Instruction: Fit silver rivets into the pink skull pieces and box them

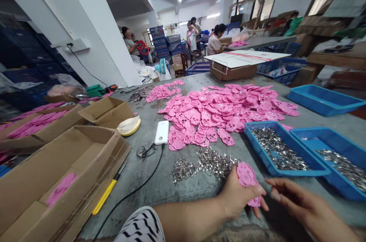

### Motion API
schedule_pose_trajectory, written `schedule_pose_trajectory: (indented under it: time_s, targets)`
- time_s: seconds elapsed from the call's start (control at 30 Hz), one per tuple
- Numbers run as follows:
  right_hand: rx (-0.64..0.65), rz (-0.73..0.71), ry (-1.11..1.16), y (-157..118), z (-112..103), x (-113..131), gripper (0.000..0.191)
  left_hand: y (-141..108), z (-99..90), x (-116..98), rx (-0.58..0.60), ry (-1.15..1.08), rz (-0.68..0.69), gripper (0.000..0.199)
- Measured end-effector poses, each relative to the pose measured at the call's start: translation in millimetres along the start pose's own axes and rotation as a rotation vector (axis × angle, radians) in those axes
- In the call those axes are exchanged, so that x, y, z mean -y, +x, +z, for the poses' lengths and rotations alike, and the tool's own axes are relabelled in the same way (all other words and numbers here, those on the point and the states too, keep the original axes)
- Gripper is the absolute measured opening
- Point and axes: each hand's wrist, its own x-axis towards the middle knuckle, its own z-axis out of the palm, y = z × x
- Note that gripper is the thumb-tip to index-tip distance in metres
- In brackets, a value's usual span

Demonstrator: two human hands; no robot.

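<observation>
Head view: left grip pinches pink piece between thumb and fingers; right grip, cannot tell.

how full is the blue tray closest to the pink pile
Partly full: in the blue tray, small metal pieces cover most of the floor, below the rim, with patches of bare blue showing.

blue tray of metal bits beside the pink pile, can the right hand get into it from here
Probably yes: the right hand is near the blue tray, whose top is open, and nothing seems to stand between them.
</observation>
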Motion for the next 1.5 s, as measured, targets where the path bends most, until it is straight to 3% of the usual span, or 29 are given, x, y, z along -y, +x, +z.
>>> schedule_pose_trajectory:
  time_s: [0.1, 0.27, 0.47, 0.8, 0.93, 1.03, 1.1, 1.23, 1.5]
  targets:
    - [0.176, 0.043, 0.086, -10, 9, -9, 0.047, 0, -0.7, 2, 0.025, 0.052, -0.022, 0.073]
    - [0.120, 0.038, 0.112, -10, 9, -23, 0.046, -4, 2.4, 0, -0.006, 0.092, -0.035, 0.069]
    - [0.053, 0.062, 0.075, -7, 13, -22, 0.047, -4, 5.4, -6, -0.043, 0.090, -0.071, 0.065]
    - [0.128, 0.005, 0.061, -13, 25, -10, 0.055, -6, 9.5, -9, -0.211, 0.120, 0.026, 0.051]
    - [0.036, -0.018, 0.137, -11, 27, -5, 0.058, -5, 6.6, -9, -0.151, 0.094, 0.038, 0.058]
    - [-0.086, 0.068, 0.231, -12, 29, -1, 0.056, -8, 6.5, -11, -0.115, -0.069, 0.068, 0.064]
    - [-0.111, 0.102, 0.325, -15, 32, 0, 0.054, -11, 7.8, -14, -0.155, -0.183, 0.071, 0.061]
    - [-0.138, 0.099, 0.432, -20, 41, 0, 0.044, -17, 10.2, -19, -0.112, -0.272, 0.029, 0.046]
    - [-0.174, 0.082, 0.472, -28, 44, 1, 0.032, -22, 10.7, -19, -0.098, -0.253, 0.056, 0.043]
